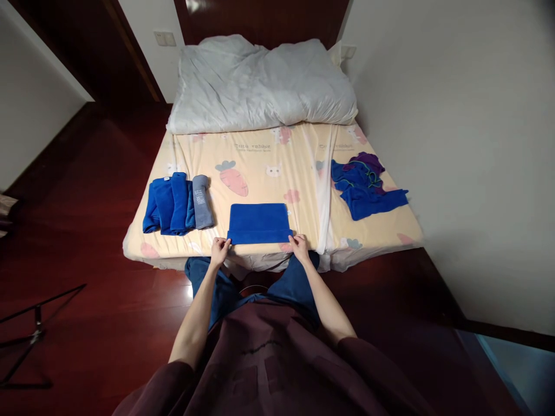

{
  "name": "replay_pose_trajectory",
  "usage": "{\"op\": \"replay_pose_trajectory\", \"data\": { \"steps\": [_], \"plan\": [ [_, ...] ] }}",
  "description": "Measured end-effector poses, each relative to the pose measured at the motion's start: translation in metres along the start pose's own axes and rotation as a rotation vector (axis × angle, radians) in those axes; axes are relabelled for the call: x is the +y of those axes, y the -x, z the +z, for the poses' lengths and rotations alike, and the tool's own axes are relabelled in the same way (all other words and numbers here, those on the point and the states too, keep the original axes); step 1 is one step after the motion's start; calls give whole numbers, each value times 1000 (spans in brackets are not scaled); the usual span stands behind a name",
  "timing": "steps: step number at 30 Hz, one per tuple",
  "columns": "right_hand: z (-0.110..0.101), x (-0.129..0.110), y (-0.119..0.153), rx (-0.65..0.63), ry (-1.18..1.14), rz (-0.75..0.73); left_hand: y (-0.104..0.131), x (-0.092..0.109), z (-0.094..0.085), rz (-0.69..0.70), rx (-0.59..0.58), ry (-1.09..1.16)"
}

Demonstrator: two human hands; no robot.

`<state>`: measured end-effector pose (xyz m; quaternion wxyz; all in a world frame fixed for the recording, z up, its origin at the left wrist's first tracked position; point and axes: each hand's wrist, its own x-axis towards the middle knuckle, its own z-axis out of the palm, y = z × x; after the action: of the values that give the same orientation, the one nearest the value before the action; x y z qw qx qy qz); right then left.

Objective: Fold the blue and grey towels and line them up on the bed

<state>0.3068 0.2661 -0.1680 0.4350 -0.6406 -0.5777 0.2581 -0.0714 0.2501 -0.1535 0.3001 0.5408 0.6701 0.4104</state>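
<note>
A blue cloth (259,218) lies flat at the near edge of the bed, its near side folded over in a narrow strip. My left hand (221,251) pinches the left end of that strip, and my right hand (299,246) pinches the right end. To the left rest several rolled blue cloths (173,205) side by side, with a rolled grey cloth (203,202) bearing white lettering beside them. On the right side of the bed is a loose, crumpled pile of blue and purple cloths (366,188).
The bed (269,173) has a yellow patterned cover under a clear sheet. A pale folded quilt (264,86) lies across its far end. A white wall (455,144) stands to the right. Black stand legs (37,335) are on the floor at the lower left.
</note>
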Motion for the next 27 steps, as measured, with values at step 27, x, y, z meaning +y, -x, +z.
{"op": "replay_pose_trajectory", "data": {
  "steps": [27],
  "plan": [
    [-1, -10, 10, 99, 90, 13, 14, 5, 3, 72, 113, -158]
  ]
}}
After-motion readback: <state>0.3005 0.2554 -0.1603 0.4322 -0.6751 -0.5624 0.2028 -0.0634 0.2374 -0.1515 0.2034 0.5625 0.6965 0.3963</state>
